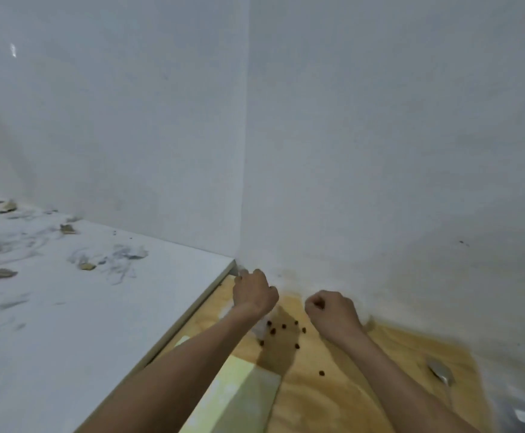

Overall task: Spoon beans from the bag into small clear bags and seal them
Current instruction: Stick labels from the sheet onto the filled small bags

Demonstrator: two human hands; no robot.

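Head view — round dark beans (283, 327) dot grainy plywood (342, 398).

Two bare forearms, no sleeves, left grip (255, 292), right grip (333, 310), no jewellery visible

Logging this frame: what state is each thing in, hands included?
Left hand: fingers curled, at the far wall corner; blur hides any hold.
Right hand: closed fist, nothing visible in it.
Beans: scattered loose on the wooden board.
Spoon: lying on the board, untouched.
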